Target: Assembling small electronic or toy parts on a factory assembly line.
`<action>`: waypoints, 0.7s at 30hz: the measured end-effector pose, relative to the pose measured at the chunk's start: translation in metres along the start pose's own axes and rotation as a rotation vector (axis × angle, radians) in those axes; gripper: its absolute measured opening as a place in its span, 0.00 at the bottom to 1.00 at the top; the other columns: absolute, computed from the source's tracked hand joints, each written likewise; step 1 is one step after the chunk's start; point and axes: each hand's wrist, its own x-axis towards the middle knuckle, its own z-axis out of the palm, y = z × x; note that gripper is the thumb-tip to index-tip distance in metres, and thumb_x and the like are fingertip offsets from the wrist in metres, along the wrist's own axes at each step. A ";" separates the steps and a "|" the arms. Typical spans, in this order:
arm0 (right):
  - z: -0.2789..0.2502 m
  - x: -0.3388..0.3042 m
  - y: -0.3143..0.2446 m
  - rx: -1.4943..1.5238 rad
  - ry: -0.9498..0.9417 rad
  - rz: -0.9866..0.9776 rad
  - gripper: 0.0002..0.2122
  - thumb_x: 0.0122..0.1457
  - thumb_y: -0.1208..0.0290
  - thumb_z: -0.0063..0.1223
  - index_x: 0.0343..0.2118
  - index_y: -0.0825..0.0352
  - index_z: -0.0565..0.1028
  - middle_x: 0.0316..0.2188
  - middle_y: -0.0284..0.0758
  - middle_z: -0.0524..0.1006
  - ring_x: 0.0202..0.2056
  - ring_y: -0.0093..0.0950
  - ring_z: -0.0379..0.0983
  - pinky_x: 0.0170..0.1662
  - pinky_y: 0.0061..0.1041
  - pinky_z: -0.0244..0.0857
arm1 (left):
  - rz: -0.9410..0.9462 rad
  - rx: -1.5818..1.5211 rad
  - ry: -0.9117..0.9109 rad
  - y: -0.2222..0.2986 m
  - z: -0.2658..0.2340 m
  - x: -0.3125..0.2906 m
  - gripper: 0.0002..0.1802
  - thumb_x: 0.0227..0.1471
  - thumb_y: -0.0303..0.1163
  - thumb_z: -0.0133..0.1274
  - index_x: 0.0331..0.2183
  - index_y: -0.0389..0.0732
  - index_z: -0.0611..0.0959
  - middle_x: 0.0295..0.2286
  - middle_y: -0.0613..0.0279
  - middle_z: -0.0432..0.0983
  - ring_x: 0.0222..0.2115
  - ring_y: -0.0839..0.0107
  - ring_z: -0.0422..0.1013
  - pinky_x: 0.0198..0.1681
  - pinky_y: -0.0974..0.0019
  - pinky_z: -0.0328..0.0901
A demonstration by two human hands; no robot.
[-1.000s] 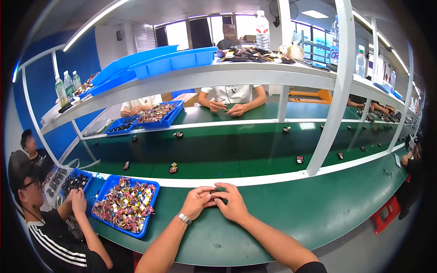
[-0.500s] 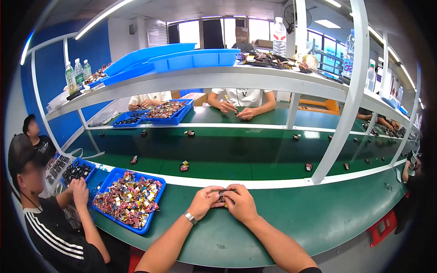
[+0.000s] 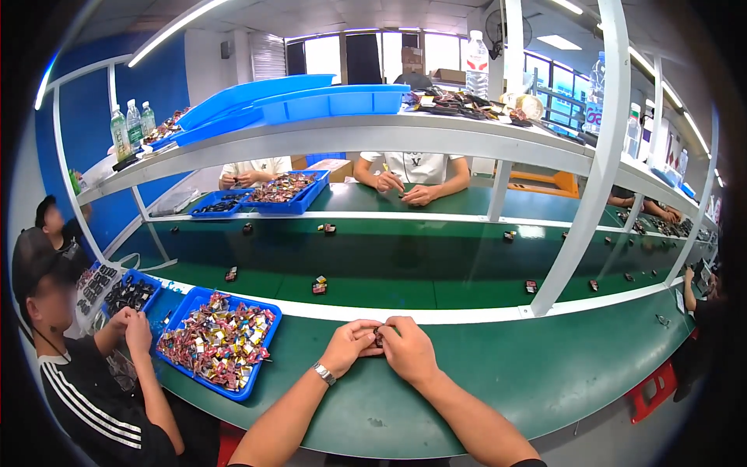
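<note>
Over the green table in front of me, my left hand [image 3: 350, 347] and my right hand [image 3: 411, 352] meet fingertip to fingertip. Between them they pinch a small dark part [image 3: 379, 337]; the fingers cover most of it, so its exact kind does not show. A silver watch sits on my left wrist. Left of my left hand stands a blue tray [image 3: 275, 325] heaped with small parts [image 3: 218, 342] in red, yellow and white.
A co-worker [image 3: 93, 389] sits at my left beside a tray of black parts [image 3: 131, 294]. Beyond the white rail, small parts [image 3: 319, 286] lie spaced along a green belt [image 3: 420, 268]. A white post [image 3: 580, 202] and an overhead shelf [image 3: 373, 132] stand ahead. Another person [image 3: 416, 175] works opposite.
The parts on the belt have shifted slightly to the right. My right hand has turned a little over the small dark part, hiding more of it; my left hand has barely moved.
</note>
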 end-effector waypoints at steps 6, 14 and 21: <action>-0.004 0.002 0.004 0.004 -0.035 -0.080 0.09 0.44 0.78 0.59 0.31 0.65 0.75 0.34 0.33 0.73 0.37 0.33 0.72 0.36 0.30 0.70 | -0.008 0.023 0.011 0.001 0.001 -0.001 0.16 0.59 0.25 0.46 0.49 0.33 0.71 0.44 0.53 0.74 0.42 0.66 0.74 0.46 0.64 0.73; 0.000 -0.004 0.010 0.078 -0.078 0.018 0.06 0.48 0.76 0.59 0.30 0.65 0.77 0.32 0.33 0.73 0.36 0.33 0.71 0.37 0.30 0.70 | -0.015 -0.010 0.018 0.003 0.002 -0.001 0.15 0.59 0.22 0.45 0.49 0.33 0.73 0.42 0.54 0.76 0.41 0.69 0.74 0.44 0.66 0.74; 0.004 -0.004 0.007 0.071 -0.047 0.071 0.05 0.48 0.76 0.57 0.30 0.64 0.76 0.32 0.33 0.73 0.36 0.33 0.70 0.35 0.30 0.70 | -0.003 0.032 0.020 0.000 0.003 -0.001 0.15 0.59 0.24 0.47 0.48 0.34 0.73 0.42 0.54 0.75 0.41 0.67 0.75 0.43 0.65 0.74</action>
